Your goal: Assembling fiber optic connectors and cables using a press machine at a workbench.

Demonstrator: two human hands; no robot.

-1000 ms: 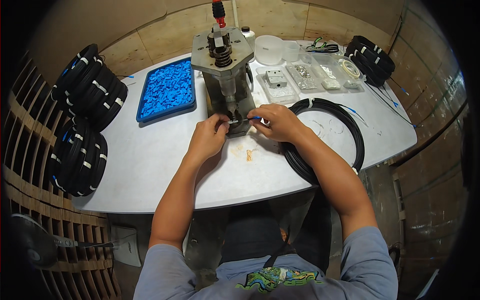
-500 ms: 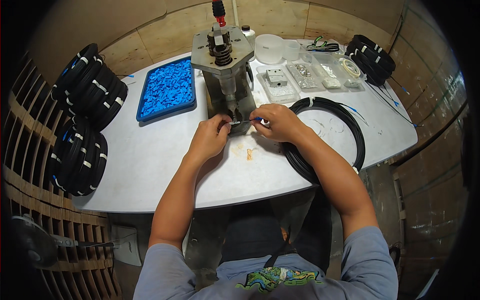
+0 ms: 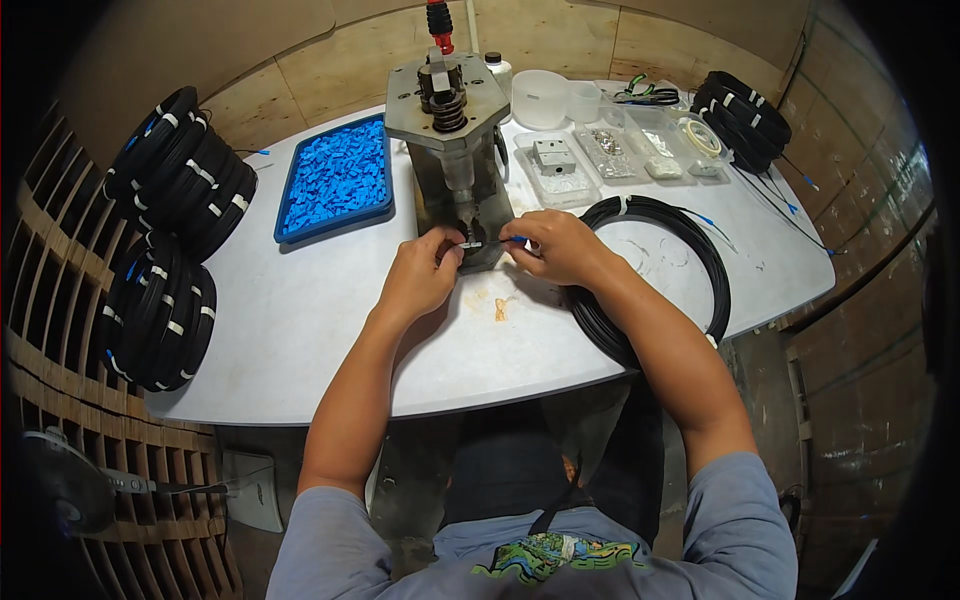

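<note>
At the foot of a metal bench press (image 3: 446, 105), both hands work close together. My left hand (image 3: 422, 270) is closed, thumb and finger pinching a small silvery part (image 3: 471, 244) under the press's ram. Just to the right, my right hand (image 3: 562, 246) pinches a thin cable end with a blue connector (image 3: 517, 240), a short gap from the left fingertips. Whether the cable enters the silvery part is too small to tell. Beside my right forearm lies a coil of black cable (image 3: 722, 285), partly under that arm.
A blue tray (image 3: 283, 232) full of small blue pieces stands left of the press. Black cable coils (image 3: 185, 175) are stacked at the left edge, others (image 3: 745, 115) at back right. Clear boxes (image 3: 610, 150) of small parts, a white tub (image 3: 538, 98) and green-handled pliers (image 3: 635, 82) sit behind.
</note>
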